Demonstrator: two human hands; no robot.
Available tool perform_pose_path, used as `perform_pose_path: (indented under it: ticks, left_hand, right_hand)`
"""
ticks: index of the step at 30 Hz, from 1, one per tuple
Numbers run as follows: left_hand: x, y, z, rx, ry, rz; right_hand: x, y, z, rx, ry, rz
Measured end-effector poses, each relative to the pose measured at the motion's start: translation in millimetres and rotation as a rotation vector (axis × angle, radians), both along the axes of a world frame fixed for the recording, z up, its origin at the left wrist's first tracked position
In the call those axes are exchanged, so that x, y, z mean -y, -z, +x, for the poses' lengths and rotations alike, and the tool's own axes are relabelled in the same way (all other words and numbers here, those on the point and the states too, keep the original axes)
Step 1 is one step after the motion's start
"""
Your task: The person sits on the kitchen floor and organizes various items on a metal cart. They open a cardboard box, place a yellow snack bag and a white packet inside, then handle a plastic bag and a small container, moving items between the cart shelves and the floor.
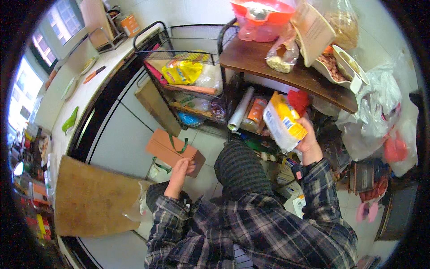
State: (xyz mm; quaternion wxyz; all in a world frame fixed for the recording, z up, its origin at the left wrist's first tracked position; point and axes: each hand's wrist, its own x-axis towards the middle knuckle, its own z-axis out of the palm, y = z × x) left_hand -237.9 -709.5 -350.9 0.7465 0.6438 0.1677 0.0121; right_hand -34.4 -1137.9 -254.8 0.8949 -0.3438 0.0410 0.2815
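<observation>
My right hand (307, 139) grips a yellow and white plastic packet (285, 121) at its lower right edge. The packet is held up in front of the lower shelf of a dark rack. My left hand (183, 171), fingers curled, overlaps the near edge of a brown paper gift bag (171, 144) with green ribbon handles (178, 145). Whether those fingers pinch the bag or only pass in front of it is not clear. Beside the packet, on the shelf, are a jar with an orange label (257, 111) and a white roll (241, 109).
A wooden-topped shelf (262, 64) bears a red plastic basin (262, 20) and bagged food. Plastic bags (369, 101) hang at the right. Along the left runs a counter (85, 95) with a green pepper (70, 121) and a knife (94, 74). A brown board (97, 198) juts out from it.
</observation>
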Motion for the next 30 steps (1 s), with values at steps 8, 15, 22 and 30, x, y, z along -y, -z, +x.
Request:
perform_pose_path:
  ticks: [8,15,22,30]
  left_hand:
    - [64,-69,19,0.206,0.201,-0.547]
    - [42,-53,-14,0.21,-0.159,-0.68]
    - [0,-20,-34,0.17,-0.333,-0.746]
    - [-31,7,-22,0.199,-0.292,-0.75]
  right_hand:
    - [-199,-4,-52,0.764,-0.135,-0.529]
    - [-256,-1,-126,1.552,-0.363,-1.081]
    - [-284,31,-120,0.597,-0.682,-0.918]
    - [-310,42,-111,0.06,-0.968,-0.572]
